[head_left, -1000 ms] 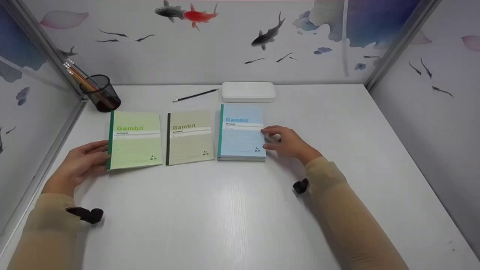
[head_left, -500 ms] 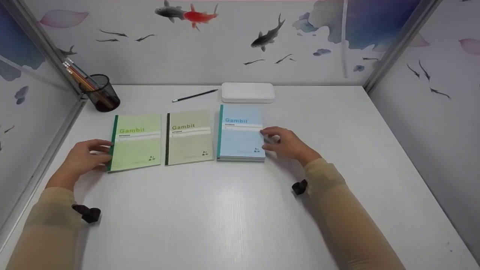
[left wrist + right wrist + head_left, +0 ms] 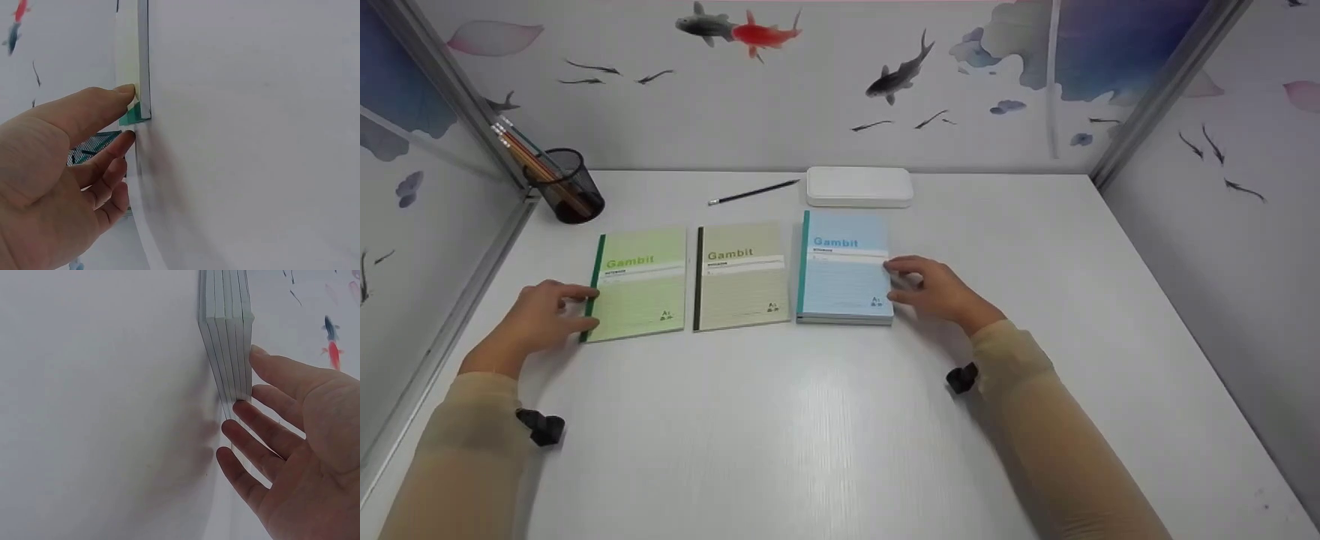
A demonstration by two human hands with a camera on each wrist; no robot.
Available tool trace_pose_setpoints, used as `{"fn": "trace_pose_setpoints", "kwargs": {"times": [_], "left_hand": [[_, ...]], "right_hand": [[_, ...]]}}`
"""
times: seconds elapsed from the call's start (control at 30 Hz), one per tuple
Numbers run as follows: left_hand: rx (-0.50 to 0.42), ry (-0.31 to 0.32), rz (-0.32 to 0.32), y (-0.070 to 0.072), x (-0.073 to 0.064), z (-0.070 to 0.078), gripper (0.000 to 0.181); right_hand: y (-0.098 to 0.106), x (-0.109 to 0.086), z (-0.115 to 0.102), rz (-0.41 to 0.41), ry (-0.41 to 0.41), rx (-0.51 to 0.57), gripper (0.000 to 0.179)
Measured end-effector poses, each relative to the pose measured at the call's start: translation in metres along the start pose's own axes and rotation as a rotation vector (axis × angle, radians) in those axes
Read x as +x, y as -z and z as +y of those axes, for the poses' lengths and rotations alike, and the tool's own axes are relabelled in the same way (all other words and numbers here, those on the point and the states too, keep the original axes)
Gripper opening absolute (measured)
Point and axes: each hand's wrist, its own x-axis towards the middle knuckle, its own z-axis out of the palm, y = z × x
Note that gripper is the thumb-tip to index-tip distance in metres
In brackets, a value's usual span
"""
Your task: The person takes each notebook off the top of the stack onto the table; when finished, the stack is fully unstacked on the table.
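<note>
left hand (image 3: 534, 321) on green notebook (image 3: 642, 292), right hand (image 3: 939, 292) at blue notebook (image 3: 844, 279)

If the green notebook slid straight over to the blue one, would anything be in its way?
Yes: the flat beige paper notebook with a black spine lies between the light-green paper notebook with a green spine and the rectangular blue-topped notebook stack.

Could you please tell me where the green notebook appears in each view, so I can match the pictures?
Head: the green notebook lies left of centre.
Left wrist: at the top, left of centre, nearly edge-on by the thumb of the left hand.
Right wrist: not visible.
Shared landmark: the printed red fish, at the head view's top, the left wrist's top-left corner and the right wrist's right side.
</note>
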Motion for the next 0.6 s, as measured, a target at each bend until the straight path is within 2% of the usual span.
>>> {"fn": "trace_pose_setpoints", "kwargs": {"times": [0.17, 0.33, 0.5, 0.6], "left_hand": [[0.024, -0.025, 0.009, -0.002, 0.0, -0.001, 0.061], [0.034, -0.015, 0.025, -0.003, 0.004, 0.003, 0.066], [0.018, -0.06, 0.118, -0.011, 0.011, 0.023, 0.089], [-0.015, -0.104, 0.146, -0.02, 0.015, 0.042, 0.091]], "right_hand": [[0.0, 0.0, 0.0, 0.0, 0.013, -0.002, 0.055], [0.0, 0.0, -0.001, -0.001, 0.012, -0.002, 0.055], [0.0, 0.0, 0.0, 0.003, 0.008, -0.002, 0.054], [-0.001, 0.0, 0.0, 0.003, 0.0, -0.003, 0.054]]}}
